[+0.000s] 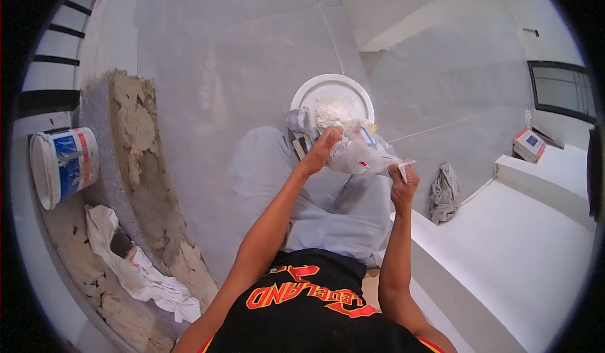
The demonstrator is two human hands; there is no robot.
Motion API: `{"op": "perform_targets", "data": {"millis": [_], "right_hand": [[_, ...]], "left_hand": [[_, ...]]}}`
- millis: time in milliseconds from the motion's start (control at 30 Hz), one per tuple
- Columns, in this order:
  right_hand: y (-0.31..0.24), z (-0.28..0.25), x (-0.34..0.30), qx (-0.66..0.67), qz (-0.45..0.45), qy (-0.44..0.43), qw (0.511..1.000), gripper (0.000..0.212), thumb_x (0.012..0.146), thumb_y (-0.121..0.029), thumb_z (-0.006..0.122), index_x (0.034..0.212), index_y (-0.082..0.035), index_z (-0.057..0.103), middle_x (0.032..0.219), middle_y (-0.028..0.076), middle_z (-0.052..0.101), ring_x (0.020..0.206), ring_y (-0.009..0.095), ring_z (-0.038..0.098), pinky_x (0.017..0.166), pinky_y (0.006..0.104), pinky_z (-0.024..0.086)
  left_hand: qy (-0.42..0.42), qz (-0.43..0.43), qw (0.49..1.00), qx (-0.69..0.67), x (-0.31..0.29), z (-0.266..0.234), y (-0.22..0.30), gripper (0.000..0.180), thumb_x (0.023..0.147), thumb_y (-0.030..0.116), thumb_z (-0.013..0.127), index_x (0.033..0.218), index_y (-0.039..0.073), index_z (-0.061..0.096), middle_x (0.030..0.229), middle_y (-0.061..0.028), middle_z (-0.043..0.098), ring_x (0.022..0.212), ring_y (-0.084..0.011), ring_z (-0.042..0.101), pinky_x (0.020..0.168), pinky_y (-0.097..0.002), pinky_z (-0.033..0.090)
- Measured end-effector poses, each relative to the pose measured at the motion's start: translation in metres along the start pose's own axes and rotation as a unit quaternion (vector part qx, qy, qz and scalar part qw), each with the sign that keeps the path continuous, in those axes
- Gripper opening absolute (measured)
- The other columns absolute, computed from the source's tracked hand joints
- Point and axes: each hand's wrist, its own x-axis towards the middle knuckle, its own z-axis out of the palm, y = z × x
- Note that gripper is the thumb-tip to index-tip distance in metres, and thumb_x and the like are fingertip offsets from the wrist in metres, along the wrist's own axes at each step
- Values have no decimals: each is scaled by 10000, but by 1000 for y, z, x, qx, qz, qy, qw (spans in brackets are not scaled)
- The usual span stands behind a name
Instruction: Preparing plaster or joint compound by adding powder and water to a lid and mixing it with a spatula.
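Black jersey (283,331) sits short of the round white tray (329,88), at whose near edge left hand (321,149) and right hand (404,186) pinch opposite ends of a clear plastic bag (368,159), best held low and steady.

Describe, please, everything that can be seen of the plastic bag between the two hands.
The plastic bag looks thin, clear and crumpled, with a small red, white and blue mark on its side. It is held sideways between the left hand and the right hand, near the round white tray. What it contains cannot be told.
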Motion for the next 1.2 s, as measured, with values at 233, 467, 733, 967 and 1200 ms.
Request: {"op": "perform_targets", "data": {"millis": [233, 467, 733, 967, 1200], "right_hand": [[-7, -7, -19, 29, -17, -48, 998, 90, 776, -51, 616, 728, 21, 593, 683, 49, 533, 650, 158, 476, 650, 259, 387], [-19, -5, -28, 73, 5, -41, 996, 103, 753, -35, 631, 669, 6, 587, 564, 59, 479, 656, 180, 446, 639, 278, 378], [12, -16, -23, 42, 9, -42, 998, 93, 716, 34, 635, 694, 13, 547, 684, 50, 437, 628, 164, 418, 574, 262, 348], [33, -20, -7, 51, -4, -3, 999, 81, 668, 63, 584, 720, 5, 559, 661, 56, 401, 601, 169, 416, 540, 266, 338], [55, -38, 44, 52, 45, 54, 996, 136, 733, 12, 627, 705, 34, 496, 680, 33, 372, 625, 158, 384, 568, 259, 338]], "left_hand": [[16, 9, 977, 212, -8, 11, 21, 345, 895, 338, 448, 793, 15, 514, 802, -41, 478, 786, -145, 448, 713, -296, 369], [-36, 41, 929, 365, -5, 5, 40, 246, 850, 227, 486, 769, -2, 528, 822, -135, 523, 780, -265, 521, 689, -368, 402], [28, 111, 857, 502, -6, 29, 82, 182, 832, 159, 489, 805, -19, 518, 886, -157, 476, 850, -309, 499, 761, -373, 404], [8, 146, 824, 548, 15, 41, 82, 170, 797, 131, 506, 760, -24, 565, 863, -183, 517, 794, -321, 517, 700, -398, 419], [-26, 156, 834, 528, 91, 69, 90, 166, 804, 126, 508, 768, -31, 546, 874, -185, 503, 799, -329, 514, 712, -393, 415]]}}
